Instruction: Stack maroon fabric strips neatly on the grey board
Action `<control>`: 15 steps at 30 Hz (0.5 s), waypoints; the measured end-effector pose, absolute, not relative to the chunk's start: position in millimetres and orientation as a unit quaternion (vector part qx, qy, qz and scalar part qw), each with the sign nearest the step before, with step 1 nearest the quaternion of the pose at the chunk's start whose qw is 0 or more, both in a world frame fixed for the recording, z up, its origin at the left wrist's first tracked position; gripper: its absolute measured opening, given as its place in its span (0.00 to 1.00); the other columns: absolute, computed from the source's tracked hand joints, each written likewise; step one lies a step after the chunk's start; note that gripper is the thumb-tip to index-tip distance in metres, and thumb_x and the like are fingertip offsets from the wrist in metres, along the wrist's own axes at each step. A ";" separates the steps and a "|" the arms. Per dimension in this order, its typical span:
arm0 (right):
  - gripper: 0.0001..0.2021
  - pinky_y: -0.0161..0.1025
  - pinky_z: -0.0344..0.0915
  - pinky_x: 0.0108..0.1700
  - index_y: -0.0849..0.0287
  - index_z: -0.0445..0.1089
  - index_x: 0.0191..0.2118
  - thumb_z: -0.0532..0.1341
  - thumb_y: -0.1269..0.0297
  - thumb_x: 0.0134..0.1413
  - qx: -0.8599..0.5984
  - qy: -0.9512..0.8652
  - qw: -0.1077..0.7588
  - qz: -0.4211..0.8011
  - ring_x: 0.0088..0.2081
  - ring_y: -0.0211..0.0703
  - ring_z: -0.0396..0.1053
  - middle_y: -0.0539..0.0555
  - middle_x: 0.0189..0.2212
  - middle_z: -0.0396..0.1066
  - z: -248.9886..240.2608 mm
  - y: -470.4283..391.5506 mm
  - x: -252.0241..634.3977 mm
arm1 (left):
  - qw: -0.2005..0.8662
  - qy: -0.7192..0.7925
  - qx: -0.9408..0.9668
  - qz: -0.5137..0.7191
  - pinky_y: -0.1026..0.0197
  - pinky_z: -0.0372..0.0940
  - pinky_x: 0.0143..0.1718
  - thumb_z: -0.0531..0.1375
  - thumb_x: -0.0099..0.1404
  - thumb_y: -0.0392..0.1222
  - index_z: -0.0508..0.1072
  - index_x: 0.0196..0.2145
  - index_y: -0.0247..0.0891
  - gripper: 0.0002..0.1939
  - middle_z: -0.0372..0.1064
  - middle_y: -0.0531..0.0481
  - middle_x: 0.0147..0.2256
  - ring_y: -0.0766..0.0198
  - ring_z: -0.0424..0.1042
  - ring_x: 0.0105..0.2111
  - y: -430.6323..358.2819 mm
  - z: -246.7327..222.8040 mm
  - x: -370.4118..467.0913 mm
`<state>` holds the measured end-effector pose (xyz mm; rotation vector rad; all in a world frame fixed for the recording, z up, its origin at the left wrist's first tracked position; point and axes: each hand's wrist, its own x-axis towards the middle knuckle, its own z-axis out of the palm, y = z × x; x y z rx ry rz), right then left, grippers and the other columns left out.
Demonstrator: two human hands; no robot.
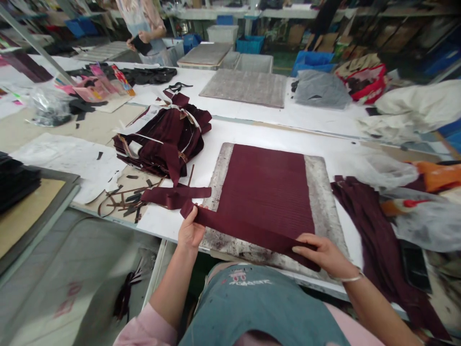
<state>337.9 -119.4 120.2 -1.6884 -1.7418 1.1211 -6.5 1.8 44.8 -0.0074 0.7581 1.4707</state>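
Note:
Between my two hands a long maroon fabric strip point(248, 232) is stretched, slanting down to the right. My left hand point(190, 230) pinches its left end between thumb and fingers. Near the right end, my right hand point(320, 252) grips the same strip, thumb on top. Beneath it, many maroon strips point(270, 187) lie side by side on a stained grey board point(326, 192), their edges nearly touching. Just left of the board lies another loose maroon strip point(176, 194). A tied bundle of maroon pieces point(162, 134) sits behind it on the white table.
Dark scraps point(135, 197) lie left of the board. On the right are a hanging pile of maroon strips point(374, 226), a phone point(415, 266) and plastic bags point(419, 223). A second grey board point(248, 87) lies farther back. Across the tables stands a person point(147, 29) holding something dark.

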 end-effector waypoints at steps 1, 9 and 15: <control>0.11 0.36 0.66 0.36 0.59 0.74 0.32 0.61 0.56 0.52 -0.602 -0.664 0.263 0.357 0.33 0.42 0.69 0.53 0.30 0.72 124.3 -122.9 343.9 | 0.679 0.324 0.021 0.659 0.62 0.69 0.41 0.65 0.52 0.32 0.74 0.30 0.37 0.06 0.74 0.52 0.30 0.64 0.74 0.34 -1.4 48.1 -9.7; 0.10 0.39 0.70 0.40 0.52 0.75 0.37 0.63 0.73 0.49 -0.553 -0.721 0.411 -0.076 0.36 0.41 0.71 0.53 0.36 0.71 157.0 -146.1 378.3 | 0.700 0.169 0.387 0.576 0.36 0.57 0.50 0.74 0.30 0.48 0.54 0.04 0.36 0.29 0.56 0.55 0.11 0.55 0.72 0.32 -14.7 79.9 -53.1; 0.11 0.46 0.71 0.43 0.51 0.74 0.33 0.64 0.76 0.44 -0.486 -0.719 0.453 -0.206 0.34 0.43 0.71 0.50 0.30 0.71 197.7 -152.3 382.1 | 0.609 -0.022 0.667 0.428 0.33 0.55 0.46 0.64 0.45 0.56 0.63 0.03 0.43 0.23 0.62 0.57 0.09 0.59 0.73 0.30 6.3 96.7 -74.9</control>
